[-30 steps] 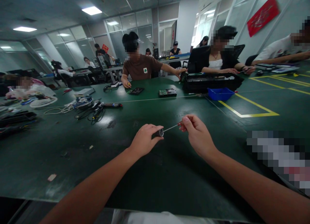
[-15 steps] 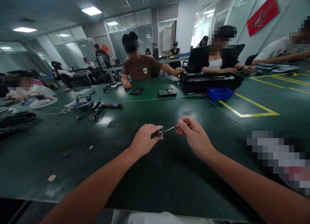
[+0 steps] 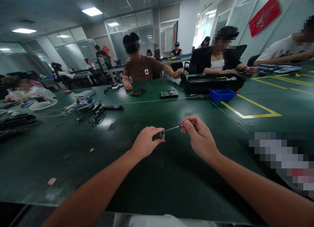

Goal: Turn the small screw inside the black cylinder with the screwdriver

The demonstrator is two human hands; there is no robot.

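My left hand (image 3: 146, 142) grips a small dark cylindrical part (image 3: 160, 134) between thumb and fingers. Its round, metal-rimmed end faces right, toward my other hand. My right hand (image 3: 200, 133) is closed round the handle of a screwdriver (image 3: 172, 128) with a thin metal shaft and a red collar. The shaft points left and its tip is at the upper edge of the cylinder's open end; whether it touches cannot be made out. Both hands are held above the green table (image 3: 152, 184).
Beyond my hands lie a circuit board device (image 3: 169, 94), a blue tray (image 3: 222, 95) and a long black housing (image 3: 213, 84). Tangled cables (image 3: 94, 112) sit at left. A pixelated object (image 3: 282, 158) is at right. A person in a brown shirt (image 3: 142, 68) sits opposite.
My right hand has moved slightly right and up with the screwdriver, which lies at a flatter angle. The cylinder's end has turned slightly. Across the table, a person's outstretched hand has shifted left.
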